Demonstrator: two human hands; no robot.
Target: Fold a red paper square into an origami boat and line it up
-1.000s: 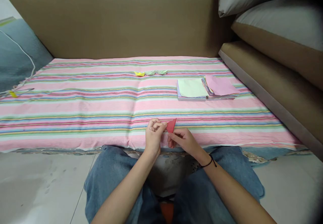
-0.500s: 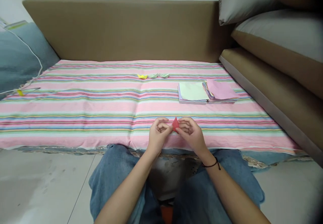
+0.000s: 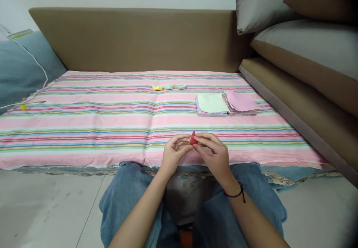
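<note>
in front of us runs the long cushion under its striped cloth, pink with thin coloured bands, and our knees in jeans sit just below its near edge. well beyond our hands, toward the right, lie two paper stacks, one topped pale, one topped pink, touching each other. farther back near the middle sit three little folded boats, yellow and two pale green, in a row.

our left hand and right hand meet above the near edge of the cloth, and between their fingertips is the red folded paper. both hands pinch it, fingers curled narrow around it, so only a small red point shows above the thumbs.

we judge the paper very light and thin, stiffened a little by its layers, easy to crease wrongly or tear if pulled hard, and not slippery in dry fingers. it is best taken at the folded edges and corners with thumb and forefinger, pressing lightly.

a second ago the red piece showed as a wider triangle, held mostly by our left fingers with the right hand lower beneath it. now the right hand has come up level, both hands close on it, and far less red is visible. the view has also dipped a little, so the sofa back sits lower.
</note>
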